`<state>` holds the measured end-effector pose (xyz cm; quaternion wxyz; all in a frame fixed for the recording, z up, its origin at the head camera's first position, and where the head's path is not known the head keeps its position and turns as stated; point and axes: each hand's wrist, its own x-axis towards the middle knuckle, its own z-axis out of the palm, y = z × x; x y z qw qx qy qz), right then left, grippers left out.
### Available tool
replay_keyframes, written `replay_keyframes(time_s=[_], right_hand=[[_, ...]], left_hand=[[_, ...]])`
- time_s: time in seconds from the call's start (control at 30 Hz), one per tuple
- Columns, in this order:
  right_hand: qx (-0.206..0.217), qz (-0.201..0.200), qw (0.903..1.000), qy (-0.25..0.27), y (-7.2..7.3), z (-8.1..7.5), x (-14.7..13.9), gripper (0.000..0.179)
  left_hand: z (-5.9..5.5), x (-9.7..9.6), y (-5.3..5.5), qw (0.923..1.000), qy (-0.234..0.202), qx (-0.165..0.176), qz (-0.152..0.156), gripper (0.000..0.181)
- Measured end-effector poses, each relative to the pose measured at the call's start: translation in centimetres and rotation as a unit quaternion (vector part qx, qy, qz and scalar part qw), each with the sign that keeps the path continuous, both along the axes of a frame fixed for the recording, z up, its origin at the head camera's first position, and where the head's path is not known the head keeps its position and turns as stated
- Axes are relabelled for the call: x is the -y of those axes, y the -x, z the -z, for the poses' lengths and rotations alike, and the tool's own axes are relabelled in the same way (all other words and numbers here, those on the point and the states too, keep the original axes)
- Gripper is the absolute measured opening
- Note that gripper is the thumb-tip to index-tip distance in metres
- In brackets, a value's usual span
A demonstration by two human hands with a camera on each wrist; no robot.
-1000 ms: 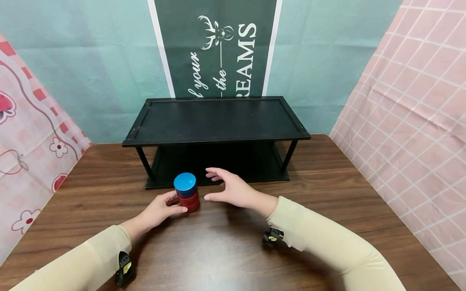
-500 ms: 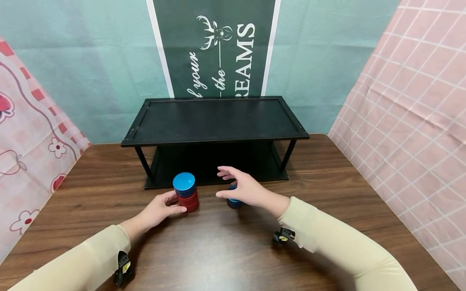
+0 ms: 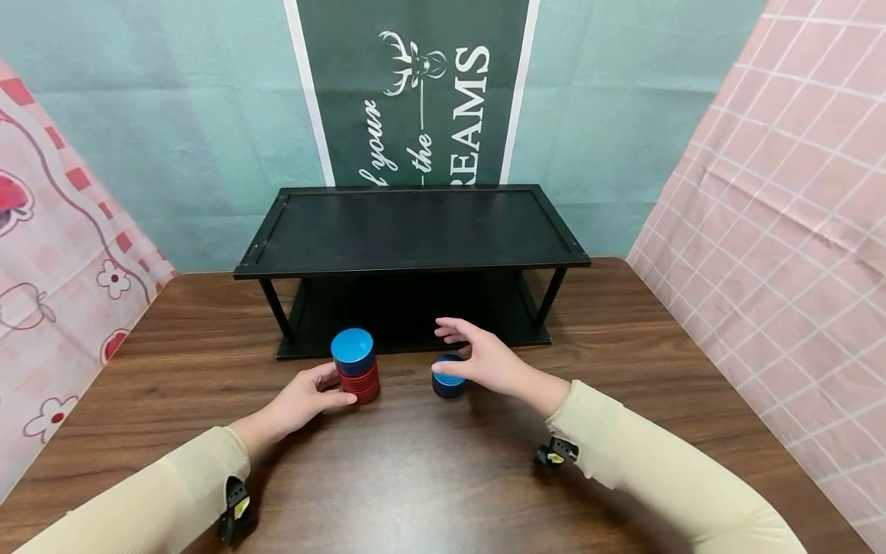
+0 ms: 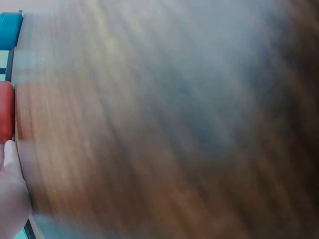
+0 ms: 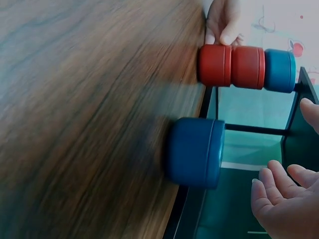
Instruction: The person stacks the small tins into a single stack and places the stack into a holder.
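Note:
Two red round tins (image 5: pixel 216 65) are stacked with a blue tin (image 3: pixel 353 350) on top, upright on the table in front of the rack. My left hand (image 3: pixel 302 402) holds the stack low on its left side, with the thumb at the front of the bottom red tin. A second blue tin (image 5: pixel 194 152) stands alone on the table to the right of the stack. Over and beside it is my right hand (image 3: pixel 487 360), fingers spread and apart from the tin in the right wrist view. Part of its lid is hidden by that hand in the head view.
A black two-tier rack (image 3: pixel 411 231) stands at the back of the wooden table (image 3: pixel 388 477), close behind the tins. Curtains hang on three sides: green behind, pink checked cloth (image 3: pixel 782 192) at right, patterned cloth (image 3: pixel 69 254) at left.
My right hand has moved to the right, away from the stack. The lone blue tin, hidden earlier, now shows under it. The left hand and the stack stay in place.

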<state>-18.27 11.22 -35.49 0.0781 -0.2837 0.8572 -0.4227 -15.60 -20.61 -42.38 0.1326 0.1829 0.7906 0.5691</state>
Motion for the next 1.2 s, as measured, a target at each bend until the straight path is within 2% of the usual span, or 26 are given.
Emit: replay_keyframes(time_s=[0.33,0.53,0.7,0.83,1.2], right_hand=[[0.007,0.024,0.9997,0.005,0.2,1.0,-1.9,0.061],[0.032,0.031,0.9990,0.006,0.0,1.3,-2.5,0.060],[0.054,0.019,0.9982,-0.018,0.2,2.6,-2.8,0.065],[0.063,0.007,0.9976,-0.029,0.2,2.8,-2.9,0.068],[0.052,-0.013,0.9966,-0.062,0.2,4.3,-2.3,0.070]], left_hand=[[0.0,0.0,0.0,1.0000,-0.001,0.004,-0.003,0.057],[-0.1,0.1,-0.1,1.0000,-0.001,0.007,-0.005,0.057],[0.0,0.2,-0.1,1.0000,-0.002,0.007,-0.003,0.057],[0.0,0.2,-0.1,0.9999,-0.001,0.012,-0.007,0.057],[0.1,0.1,-0.1,1.0000,-0.005,0.005,-0.001,0.056]])
